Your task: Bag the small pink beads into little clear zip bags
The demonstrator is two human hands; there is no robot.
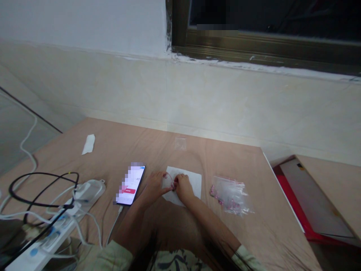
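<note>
Pinching with the right hand [184, 187], with fingertips pressed together at the pink beads of a thin beaded strand [173, 185], low over a white sheet of paper [196, 184]! Facing it from the other side with the left hand [153, 186], with thumb close to the beads and index finger parted from it, near the top of the strand's small curve; too fine to tell from here whether gripping or only touching.

Over to the right on the table [270, 195], to a clear zip bag [232, 195] with more pink beads inside, near the right forearm. Across to a lit phone [132, 186], lying face up just beside the left hand, with a charging cable [120, 211] at its lower end. Further left, to a power strip [91, 190], with a black cable [10, 188] looping beside it. Up beyond the paper, to a small transparent bag [180, 143], flat near the wall [126, 82]; and away left, to a white scrap [88, 144].
</note>
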